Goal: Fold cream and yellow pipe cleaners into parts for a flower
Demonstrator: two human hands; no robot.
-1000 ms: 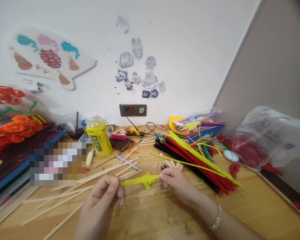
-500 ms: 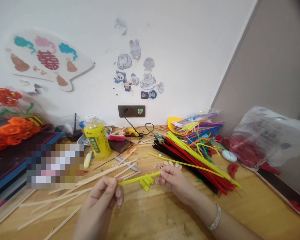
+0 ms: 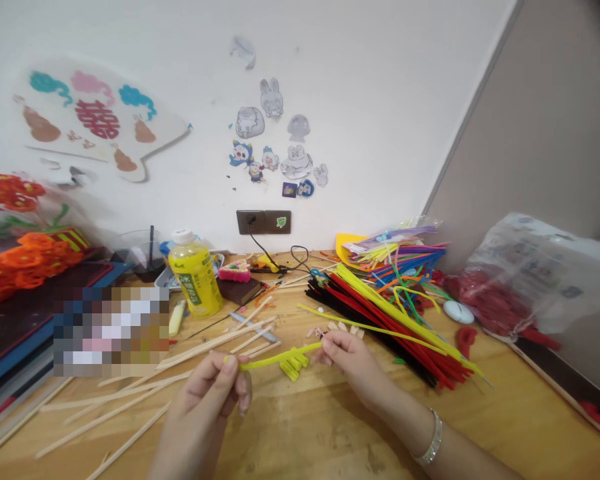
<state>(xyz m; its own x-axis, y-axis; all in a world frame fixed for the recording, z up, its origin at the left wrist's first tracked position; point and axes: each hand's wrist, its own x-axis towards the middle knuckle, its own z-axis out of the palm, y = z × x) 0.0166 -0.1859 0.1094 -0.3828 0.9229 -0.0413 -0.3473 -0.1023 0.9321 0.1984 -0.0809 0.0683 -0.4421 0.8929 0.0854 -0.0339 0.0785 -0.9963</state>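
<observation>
A yellow pipe cleaner (image 3: 275, 360) stretches between my two hands above the table. My left hand (image 3: 210, 393) pinches its left end between thumb and forefinger. At the other end, my right hand (image 3: 347, 357) grips it with the fingertips; a bracelet circles that wrist. Several short, folded yellow pipe cleaner pieces (image 3: 294, 367) lie on the wood just behind the stretched one. To the right of my right hand rests a bundle of long black, red and yellow pipe cleaners (image 3: 385, 327).
Loose wooden sticks (image 3: 130, 400) spread over the left side of the table (image 3: 300, 440). A yellow drink bottle (image 3: 195, 280) stands behind them. Multicoloured pipe cleaners (image 3: 400, 260) pile up at the back right, near a white computer mouse (image 3: 459, 311) and a plastic bag (image 3: 540, 280).
My left hand has shifted slightly to the right, its end of the pipe cleaner a little lower. My right hand has barely moved, and both still hold the pipe cleaner.
</observation>
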